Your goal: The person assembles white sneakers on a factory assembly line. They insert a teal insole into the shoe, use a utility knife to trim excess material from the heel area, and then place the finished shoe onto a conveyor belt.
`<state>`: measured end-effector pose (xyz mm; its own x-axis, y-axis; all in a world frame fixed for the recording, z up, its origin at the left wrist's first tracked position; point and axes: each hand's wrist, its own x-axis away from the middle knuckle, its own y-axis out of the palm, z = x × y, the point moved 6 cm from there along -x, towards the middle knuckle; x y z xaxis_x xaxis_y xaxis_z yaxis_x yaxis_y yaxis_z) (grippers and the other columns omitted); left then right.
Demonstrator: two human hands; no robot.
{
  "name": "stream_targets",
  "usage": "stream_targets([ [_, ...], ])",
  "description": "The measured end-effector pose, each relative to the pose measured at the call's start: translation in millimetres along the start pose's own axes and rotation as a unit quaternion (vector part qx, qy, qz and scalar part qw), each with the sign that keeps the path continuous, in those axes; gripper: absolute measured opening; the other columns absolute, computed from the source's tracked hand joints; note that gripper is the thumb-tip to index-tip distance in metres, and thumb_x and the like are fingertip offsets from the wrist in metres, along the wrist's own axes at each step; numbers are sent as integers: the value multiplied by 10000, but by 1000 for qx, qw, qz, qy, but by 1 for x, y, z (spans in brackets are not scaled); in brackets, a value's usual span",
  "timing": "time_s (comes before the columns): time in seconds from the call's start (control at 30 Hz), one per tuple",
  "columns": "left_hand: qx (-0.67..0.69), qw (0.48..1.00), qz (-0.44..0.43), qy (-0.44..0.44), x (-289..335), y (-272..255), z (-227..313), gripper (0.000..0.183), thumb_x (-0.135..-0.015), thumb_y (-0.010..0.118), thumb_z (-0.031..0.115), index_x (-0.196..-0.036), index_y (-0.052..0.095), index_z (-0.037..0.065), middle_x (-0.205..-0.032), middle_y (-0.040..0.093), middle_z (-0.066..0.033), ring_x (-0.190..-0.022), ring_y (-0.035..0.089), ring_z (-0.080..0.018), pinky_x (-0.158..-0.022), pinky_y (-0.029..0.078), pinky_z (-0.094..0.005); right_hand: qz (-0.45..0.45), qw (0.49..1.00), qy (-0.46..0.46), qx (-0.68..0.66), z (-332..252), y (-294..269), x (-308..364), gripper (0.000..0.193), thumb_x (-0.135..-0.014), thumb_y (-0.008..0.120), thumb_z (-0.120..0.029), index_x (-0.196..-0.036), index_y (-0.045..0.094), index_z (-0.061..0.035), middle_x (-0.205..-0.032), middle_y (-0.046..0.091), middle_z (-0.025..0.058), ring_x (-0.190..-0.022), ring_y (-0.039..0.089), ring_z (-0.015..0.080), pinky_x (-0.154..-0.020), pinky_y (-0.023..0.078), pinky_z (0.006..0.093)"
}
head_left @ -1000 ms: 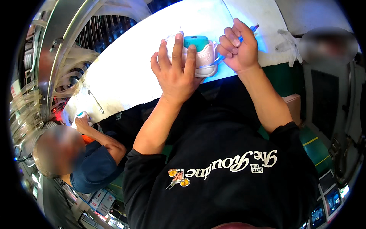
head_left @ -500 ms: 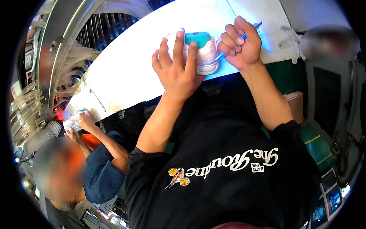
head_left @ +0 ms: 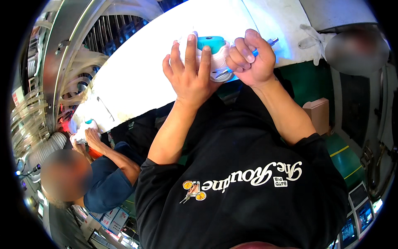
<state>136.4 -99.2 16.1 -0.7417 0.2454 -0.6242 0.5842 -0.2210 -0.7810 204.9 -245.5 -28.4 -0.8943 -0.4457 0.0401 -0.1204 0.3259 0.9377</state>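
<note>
A white shoe (head_left: 218,62) with a teal shoe last (head_left: 210,43) inside it is held over the white table. Across its upper and side spread the fingers of my left hand (head_left: 191,79), which grips it. My right hand (head_left: 252,62) is closed in a fist around a blue pen-like tool (head_left: 272,42). The slim metal tip of that tool points down and left, at the shoe's lower edge near the sole. Whether the tip touches the shoe, I cannot tell. My left palm hides part of the shoe.
The white table (head_left: 141,70) curves away to the left. There a co-worker (head_left: 110,189) handles another white shoe (head_left: 88,128). A pale glove (head_left: 310,42) lies at the table's right end. Below it stands a cardboard box (head_left: 317,115). Clear hoses (head_left: 78,72) run along the left.
My right hand has moved down and left with the tool, its tip now lower along the sole edge. The shoe has shifted slightly left and tilted. The co-worker's hands and shoe have moved a little.
</note>
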Motion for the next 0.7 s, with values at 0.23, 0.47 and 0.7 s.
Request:
stream_targets([
  [0.23,53,998,39,13,23,-8,-9,860,-698,1004,509,-1418,659,188,-1596,591,-180,-1424,546,-454,-1069,419,-572,-81,951,166,-248,-3,10,13,415,-1154,487,-455,-864,520,-160,-630,458,-28,-472,365,95,-446,324,266],
  [0.47,151,987,42,-38,23,-28,-29,957,-680,986,665,-1440,644,193,-1598,568,-221,-1481,513,-450,-1170,424,-582,120,577,39,807,-79,6,-4,324,-1036,745,-333,-1157,668,-43,-1147,720,159,-1040,719,354,-983,578,453],
  [0.7,281,950,92,-97,36,-47,-52,986,-672,986,667,-1423,639,131,-1605,533,-271,-1487,500,-457,-1199,432,-556,-162,659,-54,732,-15,32,-13,848,-926,862,-465,-1587,484,-91,-1513,577,175,-1421,544,365,-1192,468,506],
])
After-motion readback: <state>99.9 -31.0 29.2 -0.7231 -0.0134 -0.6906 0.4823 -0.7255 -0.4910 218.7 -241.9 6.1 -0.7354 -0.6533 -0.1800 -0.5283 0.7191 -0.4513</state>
